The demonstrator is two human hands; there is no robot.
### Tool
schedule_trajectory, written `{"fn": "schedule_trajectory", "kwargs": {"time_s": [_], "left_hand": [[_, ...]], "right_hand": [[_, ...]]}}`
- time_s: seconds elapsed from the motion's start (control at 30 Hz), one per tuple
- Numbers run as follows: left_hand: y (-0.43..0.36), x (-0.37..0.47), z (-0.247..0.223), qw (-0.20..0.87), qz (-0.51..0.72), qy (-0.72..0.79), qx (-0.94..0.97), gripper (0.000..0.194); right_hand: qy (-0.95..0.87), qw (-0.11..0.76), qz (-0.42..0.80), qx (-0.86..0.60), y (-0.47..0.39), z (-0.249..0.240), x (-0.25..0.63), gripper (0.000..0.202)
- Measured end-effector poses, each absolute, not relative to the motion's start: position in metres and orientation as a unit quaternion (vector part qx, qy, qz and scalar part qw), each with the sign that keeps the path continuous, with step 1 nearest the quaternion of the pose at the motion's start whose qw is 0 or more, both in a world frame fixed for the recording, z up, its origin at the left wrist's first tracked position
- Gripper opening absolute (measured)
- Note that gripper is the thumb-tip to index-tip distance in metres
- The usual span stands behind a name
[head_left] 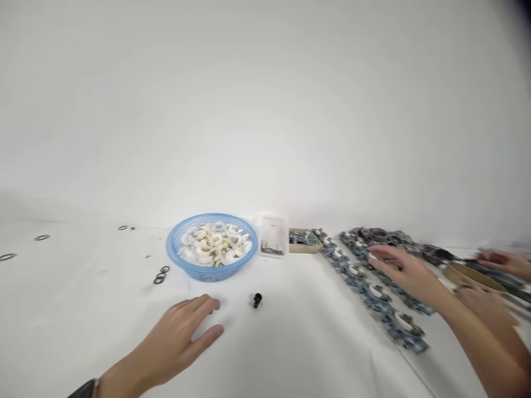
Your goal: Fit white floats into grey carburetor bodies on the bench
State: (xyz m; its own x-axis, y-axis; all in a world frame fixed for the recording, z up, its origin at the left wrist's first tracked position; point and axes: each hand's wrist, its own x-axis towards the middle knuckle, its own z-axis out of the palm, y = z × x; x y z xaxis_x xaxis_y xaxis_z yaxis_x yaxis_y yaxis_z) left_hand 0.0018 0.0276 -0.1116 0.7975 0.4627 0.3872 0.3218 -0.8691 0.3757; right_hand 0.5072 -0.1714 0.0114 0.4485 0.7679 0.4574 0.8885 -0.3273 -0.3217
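My left hand [182,334] hovers over the white table, fingers spread and holding nothing. A small black part [258,300] lies just beyond its fingertips. A blue basket [215,272] full of white rings [216,240] stands behind that hand. At the right, my right hand [404,273] reaches over two rows of grey metal parts [359,284] with white ring pieces set in them. Its thumb and finger come together at a white piece [371,256] in the farther row. Blur hides exactly what is between those fingertips.
A clear tray [274,235] with thin metal pins and a cardboard box [305,247] of metal parts stand beside the basket. Black rings [160,277] lie at left. Another person's hands [506,262] work at far right by a brown round container [473,276] and dark pieces [385,237].
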Motion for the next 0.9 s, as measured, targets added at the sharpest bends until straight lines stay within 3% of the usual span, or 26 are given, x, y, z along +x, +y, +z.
{"fn": "schedule_trajectory", "kwargs": {"time_s": [0.07,0.17,0.23,0.3,0.4,0.67,0.9], "left_hand": [[0.028,0.003,-0.11,0.14,0.221,0.207,0.943,0.03],[0.03,0.006,-0.11,0.123,0.214,0.202,0.948,0.03],[0.031,0.007,-0.11,0.11,0.213,0.195,0.951,0.027],[0.032,0.007,-0.111,0.099,0.212,0.187,0.954,0.025],[0.033,0.006,-0.11,0.088,0.214,0.177,0.956,0.026],[0.031,0.01,-0.108,0.044,0.227,0.174,0.957,0.025],[0.024,0.042,-0.102,-0.09,0.208,0.131,0.965,0.031]], "right_hand": [[-0.601,0.203,0.028,-0.773,-0.146,0.014,0.454,0.047],[-0.696,0.105,0.124,-0.7,-0.111,-0.006,0.374,0.038],[-0.746,0.066,0.129,-0.649,-0.088,-0.031,0.334,0.034],[-0.776,0.055,0.091,-0.621,-0.068,-0.057,0.309,0.045],[-0.802,0.073,0.055,-0.59,-0.048,-0.087,0.296,0.052],[-0.829,0.148,0.018,-0.539,-0.048,-0.106,0.297,0.027],[-0.783,0.319,0.123,-0.52,-0.062,-0.099,0.279,0.011]]}}
